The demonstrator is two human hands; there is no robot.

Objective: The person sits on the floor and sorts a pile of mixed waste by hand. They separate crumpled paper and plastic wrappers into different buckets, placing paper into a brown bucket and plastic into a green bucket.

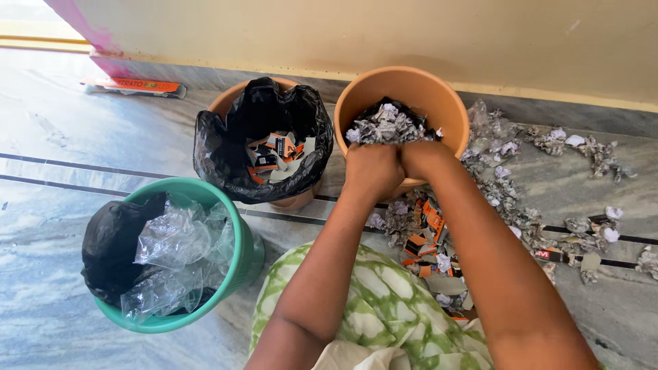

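My left hand [371, 169] and my right hand [419, 155] are pressed together at the near rim of a tilted orange bucket [439, 96]. Both are closed over crumpled grey paper scraps [385, 125] that fill the bucket. The fingers are curled inward, so what sits inside each fist is hidden. To the left stands a second orange bucket with a black bag liner [236, 147], holding torn orange and black card pieces [274, 154]. A green bucket [241, 255] at the near left holds a black bag and crumpled clear plastic [175, 247].
Crumpled paper and torn card pieces [426, 236] litter the marble floor under my arms and spread right toward the wall [589, 152]. An orange flat packet [137, 85] lies by the wall at the far left. My green-patterned garment [373, 308] covers the near foreground.
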